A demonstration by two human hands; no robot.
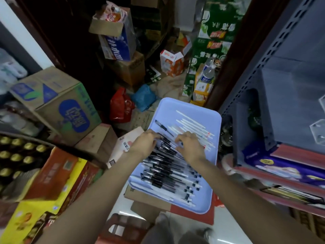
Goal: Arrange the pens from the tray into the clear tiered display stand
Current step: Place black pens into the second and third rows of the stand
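Head view looks down on a pale blue rectangular plastic tray (213,120) resting on flattened brown cardboard boxes (140,196) on the floor. Across the tray's near half lies a dense row of clear-barrelled pens with black caps (168,175), packed side by side; farther up lie slim white pens (191,124), and one black pen (162,127) sits apart near the far left. Both hands are palm-down on the pens at the tray's middle. Left hand (145,142) has its fingers curled over the black-capped pens, touching them; whether it actually grips any, I cannot tell. Right hand (189,144) is likewise curled, fingertips pressed among the pens, its hold also unclear through motion blur. At the right edge, on a grey metal shelf (281,81), parts of a clear acrylic display stand (318,129) show, well apart from the tray.
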